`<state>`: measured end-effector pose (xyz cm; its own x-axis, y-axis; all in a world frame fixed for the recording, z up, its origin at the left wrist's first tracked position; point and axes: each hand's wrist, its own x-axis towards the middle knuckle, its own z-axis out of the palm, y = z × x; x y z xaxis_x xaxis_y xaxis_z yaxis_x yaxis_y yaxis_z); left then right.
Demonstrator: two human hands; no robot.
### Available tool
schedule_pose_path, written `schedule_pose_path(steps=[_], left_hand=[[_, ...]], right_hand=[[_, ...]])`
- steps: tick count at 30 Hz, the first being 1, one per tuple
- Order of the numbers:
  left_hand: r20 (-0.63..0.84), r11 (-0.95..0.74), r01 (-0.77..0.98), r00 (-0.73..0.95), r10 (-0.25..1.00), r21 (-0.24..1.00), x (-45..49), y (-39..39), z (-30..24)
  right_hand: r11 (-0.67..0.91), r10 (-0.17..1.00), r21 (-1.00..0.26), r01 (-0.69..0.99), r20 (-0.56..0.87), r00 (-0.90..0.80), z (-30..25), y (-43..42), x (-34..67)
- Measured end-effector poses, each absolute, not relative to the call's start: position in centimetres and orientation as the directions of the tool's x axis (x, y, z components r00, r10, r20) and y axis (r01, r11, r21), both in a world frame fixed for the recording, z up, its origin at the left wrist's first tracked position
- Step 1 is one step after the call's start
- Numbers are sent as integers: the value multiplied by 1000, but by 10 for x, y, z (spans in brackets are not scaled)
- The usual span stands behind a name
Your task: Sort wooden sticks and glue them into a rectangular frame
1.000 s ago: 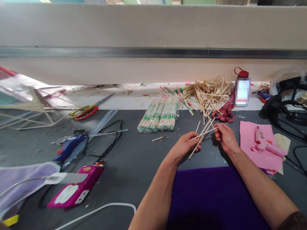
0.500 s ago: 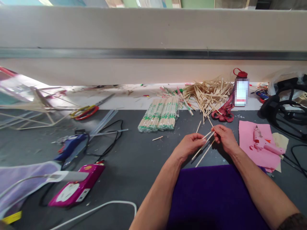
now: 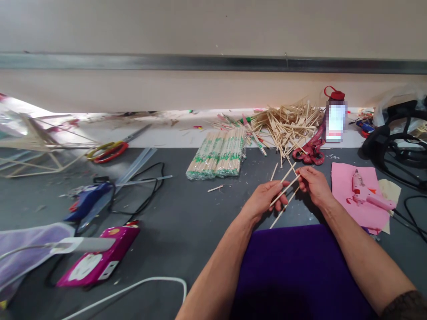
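My left hand (image 3: 264, 200) and my right hand (image 3: 313, 183) sit close together over the dark grey table (image 3: 187, 222), both pinched on a few thin bamboo sticks (image 3: 284, 191) that slant from lower left to upper right. One more stick (image 3: 283, 210) lies under them, pointing at the purple cloth (image 3: 293, 266) in front of me. Just beyond my hands is a loose heap of bamboo sticks (image 3: 290, 124).
Wrapped stick bundles (image 3: 218, 153) lie left of the heap. A pink glue gun (image 3: 365, 194) rests on pink paper (image 3: 353, 186) at right, near a red-capped bottle (image 3: 336, 116) and a red lanyard (image 3: 309, 153). Scissors (image 3: 108, 149), a blue glue gun (image 3: 86, 200), cables and a magenta device (image 3: 96, 260) lie left.
My hands turned and regripped the sticks, my left hand moving right toward my right. One stick now lies lower, near the purple cloth. The view tipped down slightly.
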<state>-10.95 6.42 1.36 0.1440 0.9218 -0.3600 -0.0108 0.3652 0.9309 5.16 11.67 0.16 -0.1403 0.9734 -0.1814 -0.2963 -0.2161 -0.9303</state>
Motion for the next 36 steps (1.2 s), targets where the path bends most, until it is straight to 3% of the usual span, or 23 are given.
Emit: schedule_pose_path(steps=[6, 19, 24, 28, 32, 36], left_hand=[[-430, 457, -85, 225, 874, 885, -103, 62, 17], [-210, 210, 19, -4, 978, 978, -98, 62, 19], [-178, 179, 29, -33, 983, 983, -96, 62, 19], [-166, 170, 76, -60, 984, 982, -97, 63, 13], [-86, 99, 173, -78, 993, 980, -98, 64, 7], [-49, 74, 280, -96, 994, 957, -97, 62, 9]], right_hand=[[-172, 974, -964, -202, -137, -178, 2, 114, 51], [-197, 944, -952, -235, -120, -306, 7, 112, 56], [-115, 931, -974, -193, -38, -364, 9, 113, 61], [22, 946, -998, -63, 41, -321, 7, 110, 57], [211, 947, -972, 105, 177, -268, 3, 108, 55], [261, 938, -952, 159, 211, -276, 2, 108, 55]])
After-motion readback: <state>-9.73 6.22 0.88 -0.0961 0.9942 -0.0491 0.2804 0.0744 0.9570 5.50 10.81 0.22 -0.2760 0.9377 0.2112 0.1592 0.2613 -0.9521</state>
